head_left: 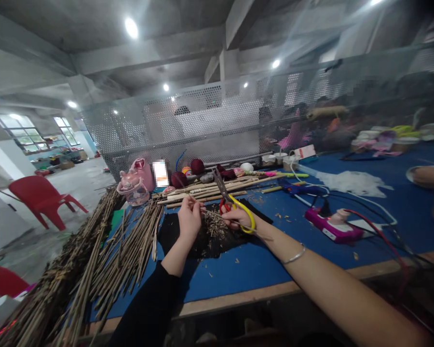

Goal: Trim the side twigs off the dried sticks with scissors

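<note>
My left hand (pixel 190 219) is closed in a pinch on one end of a thin dry twig (pixel 211 212). The twig runs across to my right hand (pixel 237 218), whose fingers also touch it. Hooked in my right hand is a pair of scissors (pixel 243 210) with yellow and red handles, blades pointing up and away from the twig. Below both hands, a pile of short cut bits (pixel 217 228) lies on a black cloth (pixel 173 232). Loose brown sticks (pixel 132 248) are spread to the left of my left hand.
Thicker sticks (pixel 235 185) and dark red yarn balls (pixel 197 166) line the back of the blue table (pixel 238 274). A purple power strip (pixel 332 227) with cables sits to the right. Another person's hand (pixel 432 177) shows at the right edge. Bundled twigs (pixel 68 253) border the left.
</note>
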The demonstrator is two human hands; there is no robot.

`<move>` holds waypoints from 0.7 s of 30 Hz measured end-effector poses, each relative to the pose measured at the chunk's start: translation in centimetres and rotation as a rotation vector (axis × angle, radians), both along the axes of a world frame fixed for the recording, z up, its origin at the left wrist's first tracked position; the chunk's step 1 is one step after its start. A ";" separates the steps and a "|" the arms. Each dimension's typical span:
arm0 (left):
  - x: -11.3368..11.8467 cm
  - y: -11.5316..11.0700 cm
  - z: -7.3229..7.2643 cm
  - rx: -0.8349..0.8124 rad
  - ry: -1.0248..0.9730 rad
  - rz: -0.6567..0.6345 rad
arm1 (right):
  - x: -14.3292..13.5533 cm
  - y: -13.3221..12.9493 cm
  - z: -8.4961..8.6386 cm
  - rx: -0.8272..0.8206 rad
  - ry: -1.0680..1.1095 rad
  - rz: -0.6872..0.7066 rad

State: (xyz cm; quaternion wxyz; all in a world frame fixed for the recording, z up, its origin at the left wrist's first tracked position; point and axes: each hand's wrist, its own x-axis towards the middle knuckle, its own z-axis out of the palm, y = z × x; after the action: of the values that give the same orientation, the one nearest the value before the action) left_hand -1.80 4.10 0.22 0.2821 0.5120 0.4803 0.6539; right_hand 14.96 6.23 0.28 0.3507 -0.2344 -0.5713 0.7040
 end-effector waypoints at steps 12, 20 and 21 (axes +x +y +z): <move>-0.1 -2.9 0.9 0.089 1.051 -0.218 | 1.8 0.6 1.3 -0.152 0.239 -0.004; -0.2 -3.2 1.0 0.033 1.044 -0.071 | 1.5 0.3 0.5 -0.195 0.168 0.083; -0.4 -3.2 1.0 0.034 1.046 -0.064 | 1.5 0.3 0.3 -0.165 0.144 0.085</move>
State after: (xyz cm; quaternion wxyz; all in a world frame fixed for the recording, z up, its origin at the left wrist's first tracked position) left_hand -2.15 0.94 1.26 0.0162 0.7891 0.5303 0.3095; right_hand 16.42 6.54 0.58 0.3404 -0.1870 -0.4942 0.7778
